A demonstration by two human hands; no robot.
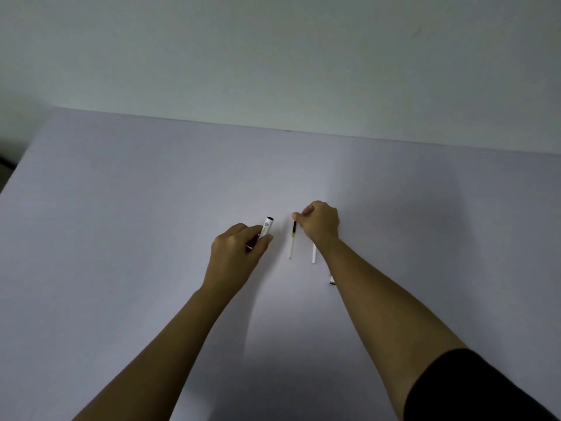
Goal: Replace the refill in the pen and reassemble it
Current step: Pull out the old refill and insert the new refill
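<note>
Head view: the left hand [235, 250] has its grip closed around a white pen barrel [266, 227] with a dark open end, held tilted above the counter [121, 208]. Just to its right, the right hand [320, 221] pinches the dark top of a thin refill [292, 241]. Another white refill [314, 254] lies beside the right wrist.

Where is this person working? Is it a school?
Hard to say; probably a plain desk indoors. A bare pale table meets a blank wall, with only pen parts around: a pen barrel and a refill.
</note>
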